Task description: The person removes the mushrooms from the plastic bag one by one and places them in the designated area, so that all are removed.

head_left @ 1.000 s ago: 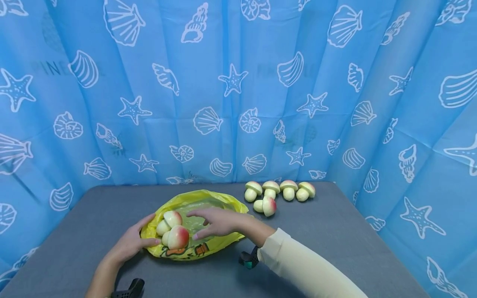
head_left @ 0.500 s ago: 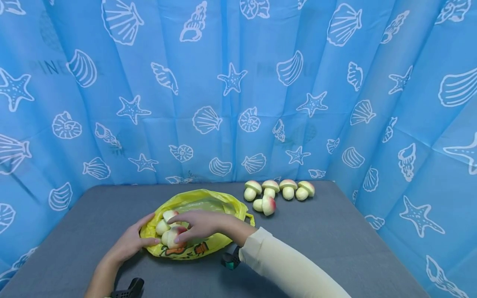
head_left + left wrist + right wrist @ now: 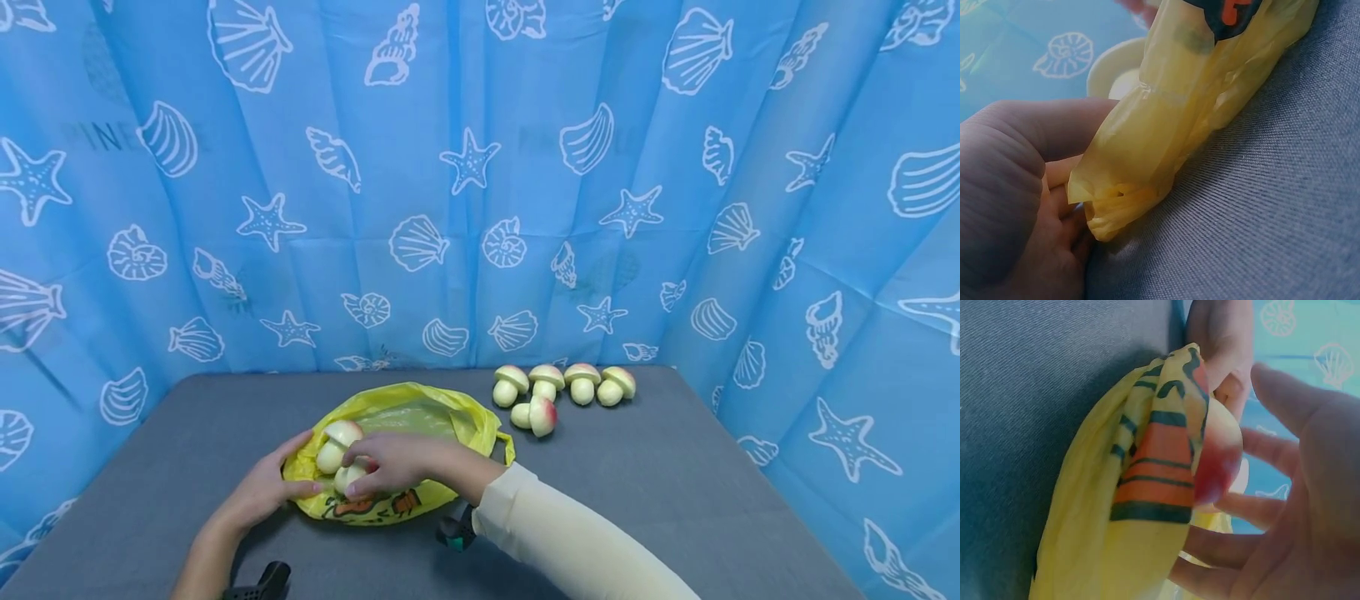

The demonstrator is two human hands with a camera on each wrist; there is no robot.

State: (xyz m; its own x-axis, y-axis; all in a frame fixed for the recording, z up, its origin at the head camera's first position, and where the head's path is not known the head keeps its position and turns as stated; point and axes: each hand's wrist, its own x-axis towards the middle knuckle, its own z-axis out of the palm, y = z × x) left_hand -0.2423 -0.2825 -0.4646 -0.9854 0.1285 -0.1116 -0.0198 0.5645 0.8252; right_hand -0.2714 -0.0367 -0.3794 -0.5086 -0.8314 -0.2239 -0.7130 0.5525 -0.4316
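Observation:
A yellow plastic bag (image 3: 480, 417) lies on the table with its mouth spread, an orange and black print on its near side. My left hand (image 3: 260, 490) holds the bag's left rim, thumb over the edge and fingers round the outside. Two pale toy mushrooms with reddish caps are in the bag's left part. The upper mushroom (image 3: 343, 433) leans beside the lower mushroom (image 3: 348, 477). Reaching in over the near rim, my right hand (image 3: 397, 460) grips the lower one between thumb and fingers. In the right wrist view, fingertips meet its red cap (image 3: 1222, 450), part hidden by the bag.
On the grey table (image 3: 637, 500), several toy mushrooms stand in a row at the back, the leftmost mushroom (image 3: 511, 385) close to the bag. Another mushroom (image 3: 535, 416) lies on its side before them. A blue shell-print curtain (image 3: 465, 275) hangs behind the table.
My right hand has moved left into the bag and onto the lower mushroom, which has shifted slightly to the right. The left hand stays on the rim.

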